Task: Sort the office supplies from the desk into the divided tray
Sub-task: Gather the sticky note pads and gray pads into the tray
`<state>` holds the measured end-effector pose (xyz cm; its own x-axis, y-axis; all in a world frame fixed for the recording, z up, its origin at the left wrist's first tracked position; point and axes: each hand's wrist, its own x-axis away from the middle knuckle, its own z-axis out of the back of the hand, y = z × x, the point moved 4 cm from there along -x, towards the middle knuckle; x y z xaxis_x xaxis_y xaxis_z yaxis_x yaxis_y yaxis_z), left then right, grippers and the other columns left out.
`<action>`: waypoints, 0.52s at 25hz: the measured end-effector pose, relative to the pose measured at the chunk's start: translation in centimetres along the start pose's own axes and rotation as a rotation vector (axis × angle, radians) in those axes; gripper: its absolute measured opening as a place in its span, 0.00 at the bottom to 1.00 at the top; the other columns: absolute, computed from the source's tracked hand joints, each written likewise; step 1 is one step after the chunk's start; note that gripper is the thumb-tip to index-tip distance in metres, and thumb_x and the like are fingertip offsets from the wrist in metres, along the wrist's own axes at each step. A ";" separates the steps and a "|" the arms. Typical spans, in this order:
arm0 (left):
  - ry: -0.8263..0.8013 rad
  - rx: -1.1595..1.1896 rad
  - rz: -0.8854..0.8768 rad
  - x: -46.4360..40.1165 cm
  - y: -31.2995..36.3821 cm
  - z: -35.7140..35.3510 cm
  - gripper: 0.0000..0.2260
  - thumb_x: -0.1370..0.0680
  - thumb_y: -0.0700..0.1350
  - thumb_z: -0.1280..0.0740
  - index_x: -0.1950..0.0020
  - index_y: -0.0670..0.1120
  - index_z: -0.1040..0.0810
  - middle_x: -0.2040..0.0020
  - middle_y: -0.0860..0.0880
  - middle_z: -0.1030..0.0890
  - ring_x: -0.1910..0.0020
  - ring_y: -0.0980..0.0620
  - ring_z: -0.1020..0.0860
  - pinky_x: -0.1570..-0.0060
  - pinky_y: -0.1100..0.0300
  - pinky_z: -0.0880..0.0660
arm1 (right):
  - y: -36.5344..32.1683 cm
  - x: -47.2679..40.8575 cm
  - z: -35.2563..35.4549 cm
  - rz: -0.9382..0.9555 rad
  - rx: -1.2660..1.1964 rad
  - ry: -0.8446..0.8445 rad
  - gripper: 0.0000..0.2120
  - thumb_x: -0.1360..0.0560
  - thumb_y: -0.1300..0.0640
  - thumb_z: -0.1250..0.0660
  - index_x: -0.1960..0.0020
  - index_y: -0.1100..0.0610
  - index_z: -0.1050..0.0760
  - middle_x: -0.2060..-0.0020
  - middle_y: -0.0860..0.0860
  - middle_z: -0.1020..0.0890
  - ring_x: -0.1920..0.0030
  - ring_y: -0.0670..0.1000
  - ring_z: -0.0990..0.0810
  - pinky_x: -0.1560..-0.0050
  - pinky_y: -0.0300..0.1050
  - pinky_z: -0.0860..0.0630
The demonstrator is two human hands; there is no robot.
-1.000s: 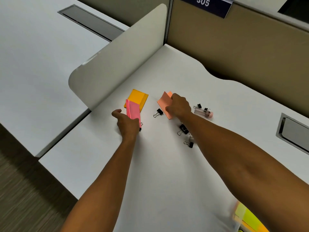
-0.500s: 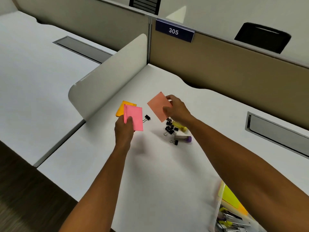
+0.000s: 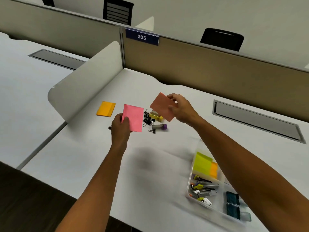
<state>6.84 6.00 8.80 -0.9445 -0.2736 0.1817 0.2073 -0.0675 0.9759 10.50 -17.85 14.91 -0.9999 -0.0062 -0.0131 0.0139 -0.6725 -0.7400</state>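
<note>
Head view: our left hand (image 3: 120, 126) pinched the upright pink pad (image 3: 134, 118); our right hand (image 3: 181, 108) gripped the tilted salmon pad (image 3: 161, 106).

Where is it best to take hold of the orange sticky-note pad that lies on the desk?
The orange pad lies flat and alone, clear of the divider. Probably pinch its two long edges from above, thumb on one and fingers on the other; the flat top offers no hold.
</note>
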 end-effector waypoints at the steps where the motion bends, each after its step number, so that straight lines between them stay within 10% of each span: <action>1: -0.021 -0.007 -0.003 0.9 -0.1 -0.7 0.11 0.20 0.42 0.42 0.39 0.45 0.26 0.45 0.47 0.23 0.49 0.47 0.24 0.55 0.53 0.22 | 0.5 1.1 0.9 -0.008 -0.006 0.020 0.14 0.21 0.63 0.38 0.37 0.53 0.26 0.41 0.51 0.24 0.44 0.51 0.24 0.47 0.44 0.24; 13: -0.372 -0.371 -0.305 8.5 -0.7 -9.6 0.12 0.19 0.41 0.42 0.39 0.48 0.22 0.48 0.50 0.19 0.50 0.50 0.22 0.56 0.58 0.28 | 12.3 14.7 5.5 -0.260 0.113 0.005 0.16 0.19 0.61 0.42 0.34 0.53 0.26 0.40 0.53 0.24 0.42 0.54 0.24 0.48 0.45 0.27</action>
<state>1.09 -5.51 8.52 -0.9870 0.1605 -0.0046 -0.0755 -0.4386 0.8955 -4.02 -30.26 9.33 -0.9699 0.1801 0.1638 -0.2435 -0.7291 -0.6396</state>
